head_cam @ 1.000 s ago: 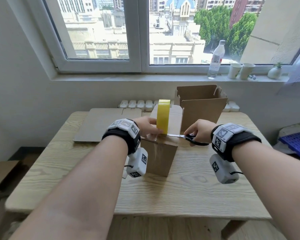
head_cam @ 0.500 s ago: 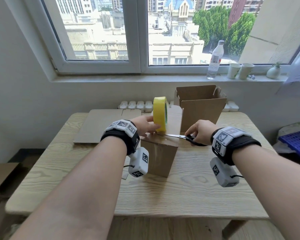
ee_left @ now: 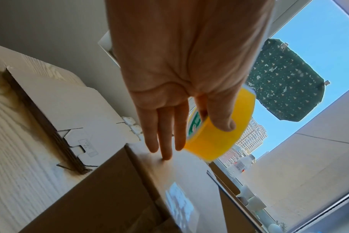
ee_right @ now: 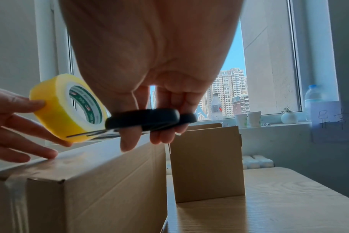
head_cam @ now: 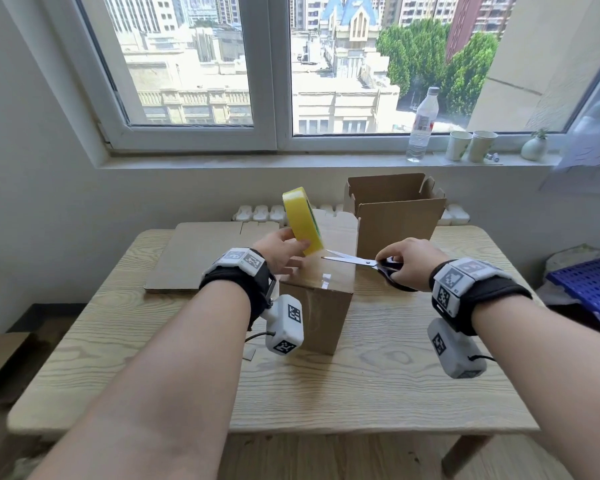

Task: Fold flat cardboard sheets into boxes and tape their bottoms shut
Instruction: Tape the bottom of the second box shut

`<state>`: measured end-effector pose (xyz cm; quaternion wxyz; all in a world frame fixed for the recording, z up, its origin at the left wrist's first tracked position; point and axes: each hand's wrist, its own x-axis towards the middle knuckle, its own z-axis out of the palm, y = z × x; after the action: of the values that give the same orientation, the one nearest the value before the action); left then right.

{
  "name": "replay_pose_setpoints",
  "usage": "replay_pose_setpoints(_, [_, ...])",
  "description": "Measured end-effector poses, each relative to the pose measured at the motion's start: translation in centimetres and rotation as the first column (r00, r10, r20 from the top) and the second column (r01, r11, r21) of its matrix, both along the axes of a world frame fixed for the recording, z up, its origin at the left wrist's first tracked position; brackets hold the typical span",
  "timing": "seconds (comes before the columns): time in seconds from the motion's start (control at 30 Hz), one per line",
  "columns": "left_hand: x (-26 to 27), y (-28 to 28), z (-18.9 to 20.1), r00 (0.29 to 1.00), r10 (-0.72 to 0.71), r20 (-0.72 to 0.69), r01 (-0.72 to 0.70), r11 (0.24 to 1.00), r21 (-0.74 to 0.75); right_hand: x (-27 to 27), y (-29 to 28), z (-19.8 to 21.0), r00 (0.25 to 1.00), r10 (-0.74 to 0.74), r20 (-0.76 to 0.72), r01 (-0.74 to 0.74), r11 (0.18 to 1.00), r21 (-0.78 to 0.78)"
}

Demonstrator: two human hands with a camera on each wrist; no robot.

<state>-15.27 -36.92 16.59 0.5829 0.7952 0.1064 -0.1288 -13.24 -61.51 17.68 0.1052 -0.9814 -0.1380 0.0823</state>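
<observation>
- The left hand [head_cam: 280,250] pinches the yellow tape roll [head_cam: 303,221] between thumb and forefinger, lifted clear above the taped cardboard box [head_cam: 321,306]; its other fingers [ee_left: 165,141] lie straight, tips on the box top.
- The right hand [head_cam: 406,262] is clamped on the black-handled scissors [head_cam: 362,262], blades nearly together over the box.
- The box stands mid-bench [head_cam: 378,393], an open box [head_cam: 397,216] behind it and flat cardboard sheets [head_cam: 194,254] to its left.

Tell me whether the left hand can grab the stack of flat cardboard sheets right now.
Probably not yet: the left hand grips the yellow tape roll, fingers resting on the box. The flat cardboard sheets lie unobstructed just left; it would need to drop the roll first.
</observation>
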Motion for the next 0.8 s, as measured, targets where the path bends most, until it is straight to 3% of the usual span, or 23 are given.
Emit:
replay_pose_setpoints(0.13, [0.1,0.8,0.9,0.996,0.069,0.065,-0.073,0.996,0.051,-0.5,1.1,0.8,1.000,0.009,0.014,-0.009,1.000,-0.016])
replay_pose_setpoints(0.27, [-0.8,3.2,1.3,0.990,0.033,0.138,-0.067,0.966,0.249,-0.8,3.5,1.6,0.998,-0.025,0.065,0.024,1.000,0.011])
replay_pose_setpoints(0.53, [-4.4,10.8,0.0,1.000,-0.025,-0.003,0.022,0.802,0.597,-2.1,11.9,2.5,0.990,0.043,0.134,-0.046,0.999,0.020])
replay_pose_setpoints(0.67, [-6.2,14.6,-1.2,0.999,0.015,-0.031,0.010,0.739,0.673,-2.8,17.2,1.7,0.988,0.095,0.119,-0.103,0.992,0.067])
replay_pose_setpoints(0.8, [-7.3,18.2,-3.4,0.994,0.073,-0.086,0.004,0.737,0.676,-3.3,21.7,-0.7,0.988,0.143,0.061,-0.144,0.989,0.013])
